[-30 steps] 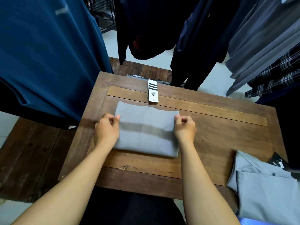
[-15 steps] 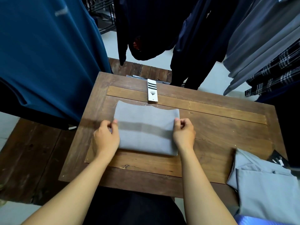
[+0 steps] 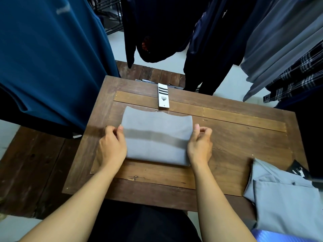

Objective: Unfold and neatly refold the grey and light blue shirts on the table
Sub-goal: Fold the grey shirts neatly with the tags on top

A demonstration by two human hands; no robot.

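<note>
A grey shirt (image 3: 155,135) lies folded into a compact rectangle in the middle of the wooden table (image 3: 236,135). My left hand (image 3: 111,145) pinches its left edge, thumb on top of the cloth. At the right edge, my right hand (image 3: 200,144) grips the fold the same way. A white hang tag (image 3: 163,97) with black stripes lies just beyond the shirt's far edge. The light blue shirt (image 3: 286,199) sits loosely folded at the table's near right corner, partly over the edge.
Hanging garments ring the table: a teal one (image 3: 49,58) on the left, dark ones (image 3: 157,28) behind, grey and plaid ones (image 3: 288,49) on the right. A black tag (image 3: 297,170) lies by the light blue shirt. A wooden platform (image 3: 35,168) lies lower left.
Both hands slid a little toward me along the shirt's side edges, and the folded shirt stayed in place.
</note>
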